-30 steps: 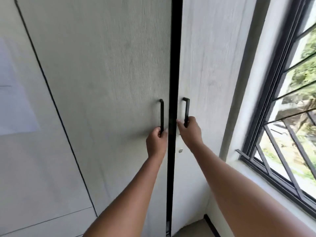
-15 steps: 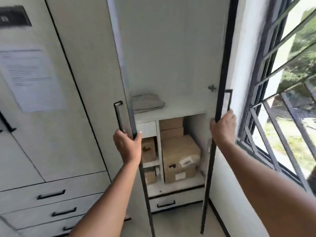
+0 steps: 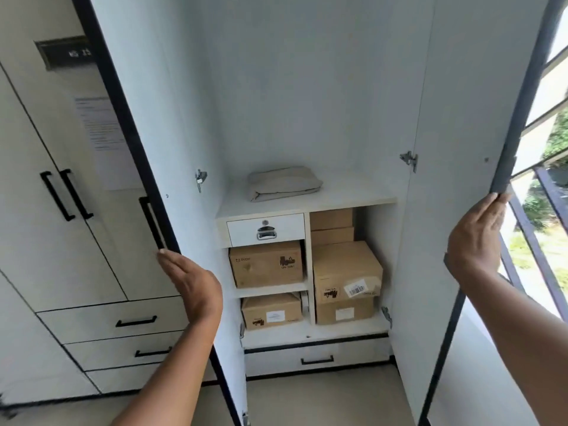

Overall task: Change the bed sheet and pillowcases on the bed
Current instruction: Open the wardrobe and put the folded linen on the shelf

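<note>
The tall white wardrobe (image 3: 307, 103) stands wide open and fills most of the view. Its left door (image 3: 159, 118) is swung out toward the neighbouring cupboard fronts, and its right door (image 3: 461, 118) is swung out toward the barred window (image 3: 550, 195). Inside, the upper space is bare back wall down to a white shelf (image 3: 353, 195). Under that shelf, brown cardboard boxes (image 3: 345, 265) are stacked in two columns of compartments, with a long bottom drawer (image 3: 316, 358) below them. The folded bed sheet (image 3: 284, 182), a flat beige-grey bundle, lies on the shelf toward its left half, directly above a small white drawer (image 3: 266, 229) with a metal pull. Neither hand touches the sheet. It sits between the two arms, higher and farther back than both, and is well apart from each. The left hand (image 3: 193, 284) is spread flat with straight fingers, and its fingertips (image 3: 163, 253) are against the dark edge of the left door, just below the black handle (image 3: 152, 222); it grasps nothing. The right hand (image 3: 476, 241) is raised at the edge of the right door. Its fingers are nearly straight and lie along that edge, pressing it rather than closing round it. A printed paper notice (image 3: 101, 127) is stuck on the cupboard front behind the left door.
</note>
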`<state>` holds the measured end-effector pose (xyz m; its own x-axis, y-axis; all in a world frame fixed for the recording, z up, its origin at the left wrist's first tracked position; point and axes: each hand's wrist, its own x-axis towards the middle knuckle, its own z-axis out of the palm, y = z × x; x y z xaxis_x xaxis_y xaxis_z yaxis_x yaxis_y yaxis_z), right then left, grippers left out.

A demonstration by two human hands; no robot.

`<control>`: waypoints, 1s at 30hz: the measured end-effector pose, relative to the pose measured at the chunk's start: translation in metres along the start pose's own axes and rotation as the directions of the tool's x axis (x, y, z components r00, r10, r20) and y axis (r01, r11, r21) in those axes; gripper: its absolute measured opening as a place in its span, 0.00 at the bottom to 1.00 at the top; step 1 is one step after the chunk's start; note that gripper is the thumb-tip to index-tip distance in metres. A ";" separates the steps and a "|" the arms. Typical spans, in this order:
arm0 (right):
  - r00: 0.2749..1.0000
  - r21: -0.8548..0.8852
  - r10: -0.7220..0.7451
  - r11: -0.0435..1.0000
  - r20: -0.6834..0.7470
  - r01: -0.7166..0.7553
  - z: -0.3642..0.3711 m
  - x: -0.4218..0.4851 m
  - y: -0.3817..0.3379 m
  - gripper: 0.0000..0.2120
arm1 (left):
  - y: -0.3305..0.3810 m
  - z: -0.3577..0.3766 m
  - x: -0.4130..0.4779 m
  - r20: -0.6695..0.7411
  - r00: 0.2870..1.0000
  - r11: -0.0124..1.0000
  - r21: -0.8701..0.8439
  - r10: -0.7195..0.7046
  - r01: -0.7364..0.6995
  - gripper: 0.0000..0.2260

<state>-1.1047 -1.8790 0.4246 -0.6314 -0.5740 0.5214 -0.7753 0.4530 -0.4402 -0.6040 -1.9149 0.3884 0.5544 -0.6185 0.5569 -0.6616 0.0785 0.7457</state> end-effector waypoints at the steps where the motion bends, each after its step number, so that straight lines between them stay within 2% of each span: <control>1: 0.999 -0.030 -0.011 0.999 0.031 0.012 0.000 -0.002 0.004 0.48 | -0.007 -0.002 -0.002 -0.019 0.998 0.997 0.058 0.056 -0.055 0.33; 3: 0.997 -0.099 -0.047 0.994 0.055 0.052 -0.001 -0.007 0.011 0.41 | -0.017 -0.003 -0.006 -0.011 0.989 0.977 0.156 0.146 -0.142 0.36; 4: 0.997 -0.122 -0.051 0.991 0.061 0.058 -0.003 -0.010 0.012 0.38 | -0.016 -0.005 -0.010 0.014 0.987 0.971 0.176 0.162 -0.162 0.36; 6: 0.994 -0.174 -0.081 0.980 0.076 0.093 -0.005 -0.017 0.008 0.36 | -0.011 -0.007 -0.019 0.103 0.957 0.921 0.259 0.273 -0.291 0.36; 9: 0.966 -0.233 -0.196 0.944 0.166 0.232 -0.004 -0.028 -0.011 0.38 | 0.005 0.000 -0.029 0.325 0.842 0.797 0.300 0.432 -0.524 0.37; 11: 0.936 -0.229 -0.263 0.921 0.232 0.316 -0.004 -0.037 -0.031 0.39 | 0.018 0.011 -0.032 0.427 0.783 0.763 0.269 0.452 -0.587 0.36; 15: 0.882 -0.202 -0.382 0.874 0.275 0.441 -0.007 -0.065 -0.080 0.38 | 0.037 0.032 -0.034 0.579 0.690 0.742 0.203 0.435 -0.638 0.35; 19: 0.845 -0.169 -0.455 0.843 0.283 0.510 -0.011 -0.092 -0.114 0.39 | 0.050 0.042 -0.039 0.634 0.651 0.749 0.166 0.418 -0.642 0.35; 24: 0.839 -0.156 -0.423 0.855 0.342 0.494 -0.005 -0.128 -0.136 0.40 | 0.047 0.055 -0.047 0.707 0.581 0.764 0.089 0.403 -0.639 0.35; 26: 0.842 -0.164 -0.400 0.862 0.362 0.480 0.002 -0.146 -0.139 0.38 | 0.039 0.063 -0.052 0.753 0.532 0.768 0.056 0.388 -0.638 0.34; 29: 0.855 -0.170 -0.333 0.889 0.398 0.425 0.019 -0.173 -0.143 0.35 | 0.021 0.079 -0.056 0.817 0.429 0.742 0.003 0.385 -0.671 0.33; 30: 0.867 -0.180 -0.284 0.906 0.409 0.382 0.027 -0.185 -0.143 0.34 | 0.014 0.088 -0.059 0.844 0.370 0.727 -0.034 0.389 -0.686 0.33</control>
<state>-0.8768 -1.8563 0.3712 -0.3205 -0.9054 0.2784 -0.9469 0.3142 -0.0681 -0.6900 -1.9458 0.3339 -0.4784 -0.8580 0.1872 -0.8439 0.5081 0.1721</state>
